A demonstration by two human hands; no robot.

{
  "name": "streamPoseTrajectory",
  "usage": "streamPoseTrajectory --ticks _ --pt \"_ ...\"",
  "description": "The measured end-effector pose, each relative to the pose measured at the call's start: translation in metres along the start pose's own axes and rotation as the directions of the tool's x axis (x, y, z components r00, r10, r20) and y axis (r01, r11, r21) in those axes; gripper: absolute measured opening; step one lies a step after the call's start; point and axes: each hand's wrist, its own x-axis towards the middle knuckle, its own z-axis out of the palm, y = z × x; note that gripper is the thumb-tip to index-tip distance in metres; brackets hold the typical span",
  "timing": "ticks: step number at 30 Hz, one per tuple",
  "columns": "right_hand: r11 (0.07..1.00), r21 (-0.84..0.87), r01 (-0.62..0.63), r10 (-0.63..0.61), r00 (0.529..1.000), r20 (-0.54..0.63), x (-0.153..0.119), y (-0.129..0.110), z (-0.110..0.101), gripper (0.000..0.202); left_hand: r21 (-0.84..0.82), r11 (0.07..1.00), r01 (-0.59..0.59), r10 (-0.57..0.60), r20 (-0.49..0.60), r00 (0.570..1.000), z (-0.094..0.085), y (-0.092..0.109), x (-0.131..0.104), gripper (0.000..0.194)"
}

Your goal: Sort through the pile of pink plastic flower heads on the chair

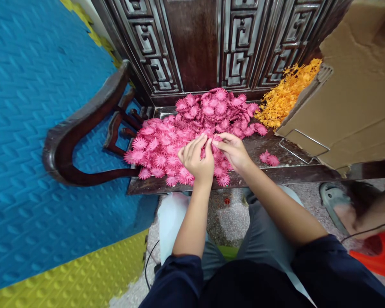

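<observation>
A big heap of pink artificial flower heads (160, 160) lies on the dark wooden bench in front of me. Above its front part, my left hand (197, 158) and my right hand (233, 152) meet at the fingertips. Between the thumb and forefinger of the right hand is a pink flower head (217, 138), partly covered by the fingers. The left hand's fingers are curled, with thumb and fingertips pinched close to that flower; what they grip is hidden.
Orange plastic flower pieces (280, 96) are piled at the back right, beside a large cardboard sheet (349, 98) with a wire stand (304, 146). Two loose pink flowers (269, 158) lie apart on the bench (256, 149). A curved armrest (83, 113) bounds the left; another person's foot (343, 209) is at right.
</observation>
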Motion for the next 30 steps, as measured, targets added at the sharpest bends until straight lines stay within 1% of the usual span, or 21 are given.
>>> streamPoseTrajectory --ticks 7,11,14,17,19,21,23,25,27,30 --pt "1.0 -0.006 0.006 -0.006 1.0 -0.022 -0.0003 -0.0009 0.0002 0.022 0.011 0.999 0.039 -0.039 0.016 0.999 -0.0011 0.0034 0.0009 0.011" --pt "1.0 -0.014 0.015 -0.015 1.0 -0.02 -0.0001 -0.0017 0.0003 0.022 0.054 0.998 0.022 -0.021 -0.007 1.0 -0.0013 0.0048 0.0013 0.009" --pt "1.0 0.003 0.012 -0.012 1.0 -0.018 -0.0002 -0.0023 0.0011 0.023 0.07 0.998 0.005 -0.007 0.02 1.0 -0.0009 0.005 0.0014 0.006" --pt "0.999 0.049 -0.01 0.012 0.999 -0.043 0.0 -0.0027 0.002 0.023 0.069 0.997 -0.014 0.012 0.024 1.0 -0.0002 0.0043 0.0014 0.009" --pt "0.994 0.101 -0.052 0.058 0.997 -0.055 0.0001 -0.0029 0.0023 0.027 0.032 0.998 -0.046 0.045 0.031 0.999 0.0004 0.0035 0.0009 0.009" --pt "0.987 0.135 -0.087 0.095 0.994 -0.055 0.0 -0.003 0.0023 0.028 -0.041 0.996 -0.079 0.081 0.052 0.995 0.001 0.0028 -0.0001 0.008" --pt "0.986 0.135 -0.096 0.102 0.994 -0.037 -0.0004 -0.0031 0.0019 0.026 -0.113 0.991 -0.078 0.086 0.071 0.994 0.0015 0.0026 -0.0014 0.009" --pt "0.986 0.128 -0.105 0.107 0.994 -0.01 -0.0006 -0.0031 0.0011 0.027 -0.16 0.987 -0.028 0.042 0.086 0.995 0.002 0.0031 -0.0025 0.008" --pt "0.985 0.116 -0.128 0.128 0.992 0.011 -0.0006 -0.0029 0.0002 0.03 -0.2 0.978 0.059 -0.041 0.095 0.995 0.0026 0.004 -0.0028 0.007" --pt "0.981 0.099 -0.168 0.166 0.986 0.028 -0.0006 -0.003 -0.0006 0.034 -0.266 0.943 0.199 -0.173 0.119 0.978 0.0036 0.0056 -0.0011 0.018"
